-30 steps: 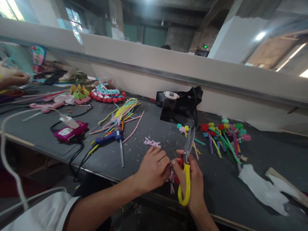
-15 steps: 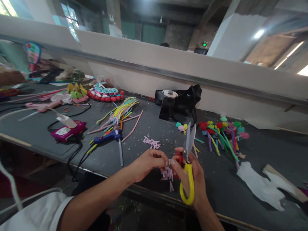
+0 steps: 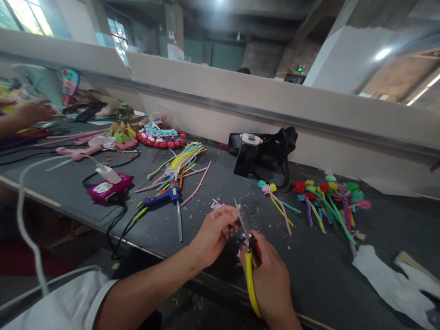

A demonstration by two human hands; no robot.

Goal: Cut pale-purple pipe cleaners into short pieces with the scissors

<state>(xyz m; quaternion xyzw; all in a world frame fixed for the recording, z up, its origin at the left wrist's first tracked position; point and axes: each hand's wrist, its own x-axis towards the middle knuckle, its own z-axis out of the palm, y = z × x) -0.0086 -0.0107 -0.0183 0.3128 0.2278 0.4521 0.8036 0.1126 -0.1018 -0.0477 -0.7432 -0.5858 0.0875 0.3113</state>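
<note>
My right hand grips yellow-handled scissors near the table's front edge, blades pointing up and left toward my left hand. My left hand is pinched on a small piece I cannot make out, held right at the scissor blades. Small pink cut pieces lie on the dark table just beyond my left hand. A few more scraps lie under my hands.
A blue glue gun lies left of my hands beside a bundle of coloured strips. A magenta device with cables, a black bag, finished flower stems and white gloves surround me. Another person's hand works at far left.
The scissors tilted from upright to pointing left at my left hand's pinched piece. My right hand dropped lower; the view shifted a little.
</note>
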